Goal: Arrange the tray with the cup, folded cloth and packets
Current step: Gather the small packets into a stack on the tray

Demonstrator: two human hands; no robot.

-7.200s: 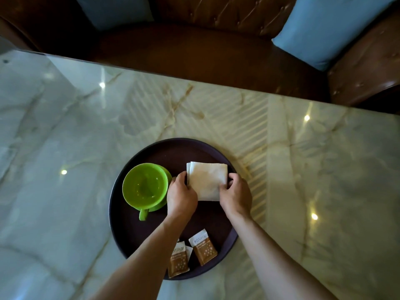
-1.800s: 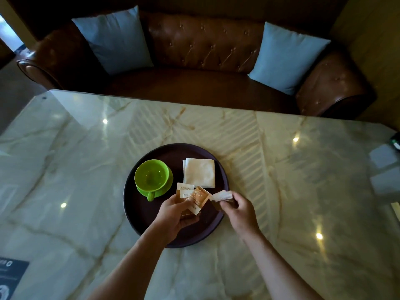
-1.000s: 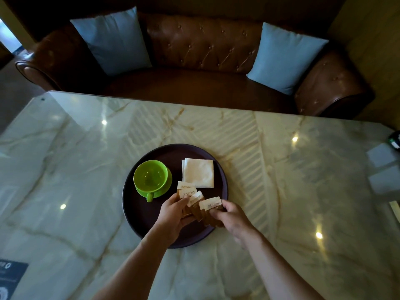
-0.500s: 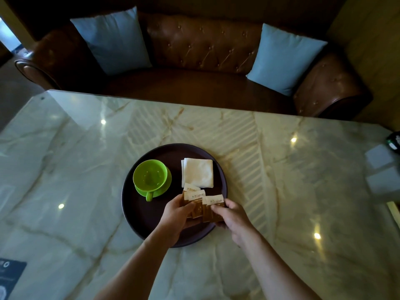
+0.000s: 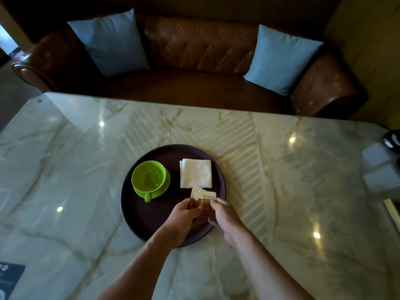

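- Both hands are meeting at centre frame over the round dark-brown tray (image 5: 138, 215), which is sitting on the glossy pale marble table (image 5: 281, 169).
- The left hand (image 5: 181, 215) is pinching the left side of a small stack of brown-and-white paper packets (image 5: 204, 201); the right hand (image 5: 225, 213) is pinching the right edge, thumb on top. Probably squaring the stack so it lands as one neat pile.
- The packets are sitting between the two sets of fingertips, their top edge poking out above the hands, just below the folded cloth. Whether they are touching the tray I cannot tell.
- The white folded square cloth (image 5: 195, 173) is lying flat on the tray's upper right, just beside the packets, apparently already placed.
- The bright green plastic cup on its matching saucer (image 5: 150, 180) is standing upright on the tray's left, handle pointing toward the bottom of the frame, well apart from the hands.
- Judgement: the packets are the last item; they need setting down below the cloth.
- A brown tufted leather sofa (image 5: 199, 46) with blue cushions is running across the top.
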